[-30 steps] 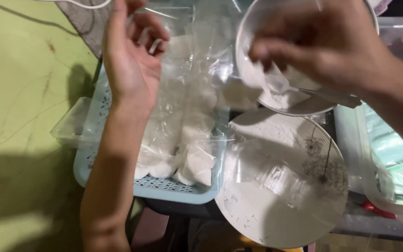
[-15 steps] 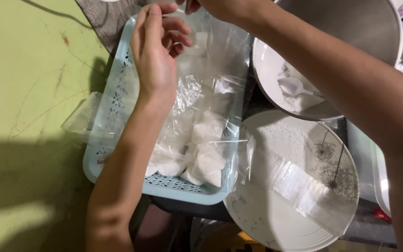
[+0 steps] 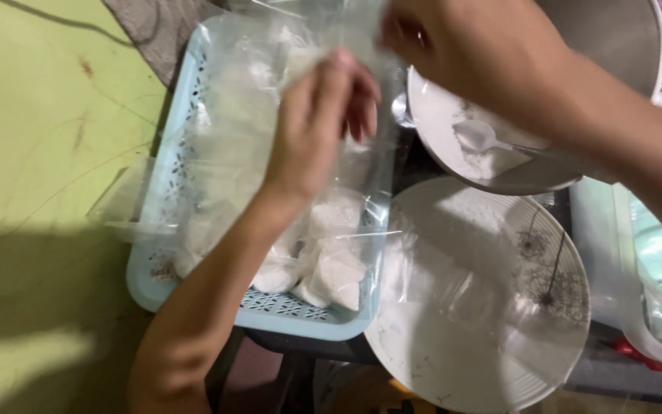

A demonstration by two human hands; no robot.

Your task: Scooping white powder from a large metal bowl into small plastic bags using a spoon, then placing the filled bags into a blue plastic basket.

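While the right hand (image 3: 484, 54) is partly cut off by the top edge, its grip reads as closed, pinching the top of a clear plastic bag (image 3: 300, 54); exact finger contact is blurred. Left hand (image 3: 323, 123) is raised over the basket, fingers curled against the same bag's film; whether it truly pinches the film or only rests on it, cannot tell.

Bag hangs above the pale blue perforated basket (image 3: 178, 176), between the two hands. Film is so transparent its edges are hard to trace; contents not readable.

In the basket: small sealed packets of white powder (image 3: 331, 268), piled at the near end, partly hidden by the left forearm and by loose plastic.

Right of the basket: metal bowl (image 3: 614, 46), tilted, rim cut by the frame top, holding white powder and a spoon (image 3: 478, 136). Spoon handle runs under the right forearm, out of sight.

Below the bowl: round white plate (image 3: 453, 360) with a dark dandelion print, a flat clear bag lying across it. Plate's lower edge is cut off.

Far right: clear plastic containers (image 3: 653, 307), only partly in frame, contents unclear.

Surface at left is a yellow-green floor (image 3: 32, 153), scratched, with the person's shadow on it. A dark bench (image 3: 316, 349) carries the basket and plate; only thin strips of it show. Room beyond is not visible.
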